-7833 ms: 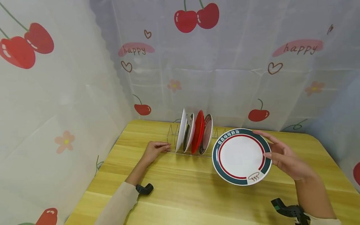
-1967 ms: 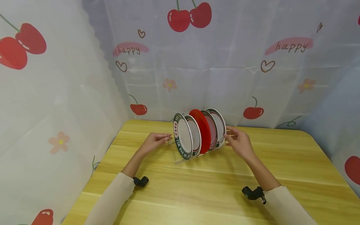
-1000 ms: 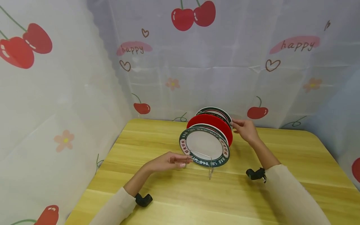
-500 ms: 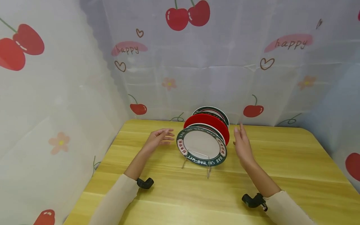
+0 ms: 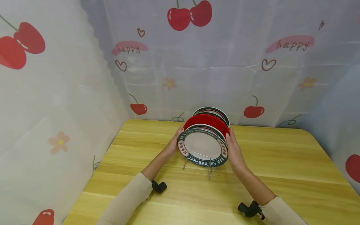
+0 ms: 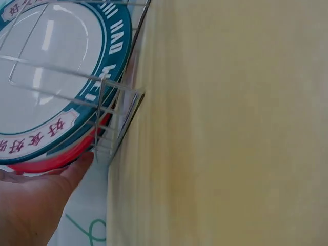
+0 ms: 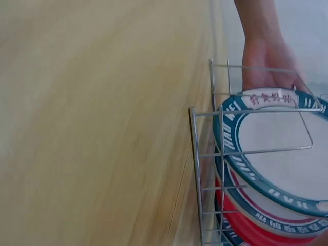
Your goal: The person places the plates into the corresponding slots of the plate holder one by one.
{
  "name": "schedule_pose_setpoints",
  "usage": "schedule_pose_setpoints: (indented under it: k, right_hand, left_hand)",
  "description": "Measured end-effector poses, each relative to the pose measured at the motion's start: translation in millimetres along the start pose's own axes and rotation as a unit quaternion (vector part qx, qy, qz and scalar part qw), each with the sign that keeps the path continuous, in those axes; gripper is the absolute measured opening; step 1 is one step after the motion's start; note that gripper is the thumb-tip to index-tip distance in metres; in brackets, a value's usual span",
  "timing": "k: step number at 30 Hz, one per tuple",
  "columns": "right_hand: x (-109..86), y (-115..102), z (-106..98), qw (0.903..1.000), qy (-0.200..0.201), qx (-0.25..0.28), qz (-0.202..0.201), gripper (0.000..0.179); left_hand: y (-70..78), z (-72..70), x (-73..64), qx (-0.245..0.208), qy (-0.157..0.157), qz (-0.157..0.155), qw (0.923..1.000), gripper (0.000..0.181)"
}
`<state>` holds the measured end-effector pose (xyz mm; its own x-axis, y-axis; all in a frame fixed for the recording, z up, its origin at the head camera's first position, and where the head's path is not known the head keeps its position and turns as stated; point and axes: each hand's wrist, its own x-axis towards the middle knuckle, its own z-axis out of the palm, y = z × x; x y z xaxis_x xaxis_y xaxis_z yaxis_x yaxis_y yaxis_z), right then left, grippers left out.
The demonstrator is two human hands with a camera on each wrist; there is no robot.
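Observation:
Several plates stand on edge in a wire rack (image 5: 210, 172), one behind another. Foremost is a white plate (image 5: 202, 145) with a green lettered rim. Behind it a red plate (image 5: 206, 119) shows, and a green-rimmed plate (image 5: 211, 109) stands at the back. My left hand (image 5: 172, 144) lies along the left edges of the plates, its thumb (image 6: 81, 166) stretched out near the rack. From the other side my right hand (image 5: 234, 153) touches their right edges with extended fingers. In the right wrist view the left hand (image 7: 269, 64) appears beyond the front plate (image 7: 287, 148).
A light wooden table (image 5: 180, 193) carries the rack near its back edge. White curtains (image 5: 225, 78) printed with cherries hang behind and at the sides. A black wrist camera (image 5: 159, 187) sits on the left wrist, another camera (image 5: 250, 209) on the right.
The right hand's plate joined the others in the rack. The rack was then turned so the plates face forward. Both hands let go of it and moved inward onto the plates' sides.

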<state>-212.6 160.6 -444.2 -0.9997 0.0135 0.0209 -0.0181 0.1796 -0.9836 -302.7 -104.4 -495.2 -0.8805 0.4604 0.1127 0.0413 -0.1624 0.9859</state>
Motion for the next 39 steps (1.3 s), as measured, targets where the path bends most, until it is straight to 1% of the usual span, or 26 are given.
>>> schedule_pose_setpoints:
  k: [1, 3, 7, 11, 13, 16, 19, 26, 33, 35, 37, 39]
  right_hand:
    - [0.8, 1, -1, 1.0, -0.003, -0.004, -0.002, 0.07]
    - [2.9, 3, -2, 0.9999, -0.012, -0.01, -0.006, 0.069]
    - [7.3, 5, -7, 0.9995, -0.026, -0.016, -0.01, 0.067]
    - [13.3, 8, -12, 0.9991, -0.036, -0.006, -0.02, 0.066]
    - [16.3, 10, -15, 0.9987, -0.041, 0.004, -0.03, 0.066]
    - [19.5, 13, -19, 0.998, -0.049, 0.023, -0.032, 0.065]
    - [21.9, 15, -22, 0.9974, -0.057, 0.038, -0.023, 0.066]
    - [23.4, 13, -24, 0.9972, -0.065, 0.034, -0.011, 0.068]
    - [23.1, 11, -23, 0.9975, -0.055, 0.032, 0.031, 0.074]
    - [23.6, 12, -23, 0.997, -0.058, 0.033, 0.039, 0.074]
    - [23.2, 13, -25, 0.9963, -0.064, 0.034, 0.047, 0.073]
    - [22.4, 14, -28, 0.996, -0.071, 0.021, 0.051, 0.075]
  left_hand:
    - [-1.4, 2.2, -1.9, -0.01, -0.004, 0.005, 0.9999, 0.059]
    - [-3.4, 7.0, -6.8, -0.03, -0.002, 0.016, 0.9994, 0.06]
    - [-6.4, 18.1, -14.2, -0.069, 0.025, 0.041, 0.9965, 0.06]
    - [-7.0, 30.6, -18.9, -0.099, 0.051, 0.045, 0.9928, 0.058]
    - [-6.5, 36.9, -21.2, -0.101, 0.06, 0.047, 0.992, 0.058]
    - [-6.8, 44.4, -24.7, -0.091, 0.068, 0.052, 0.9921, 0.058]
    - [-7.3, 48.8, -27.7, -0.084, 0.074, 0.055, 0.9922, 0.058]
    - [-7.3, 49.4, -28.6, -0.072, 0.092, 0.04, 0.9924, 0.059]
    - [-5.1, 45.5, -27.7, -0.031, 0.116, 0.015, 0.9926, 0.059]
    - [-4.7, 42.7, -26.6, -0.016, 0.117, 0.011, 0.9929, 0.06]
    - [-4.2, 38.5, -26.9, -0.003, 0.116, -0.002, 0.9932, 0.061]
    - [-3.6, 32.5, -28.7, 0.012, 0.115, -0.015, 0.9932, 0.063]
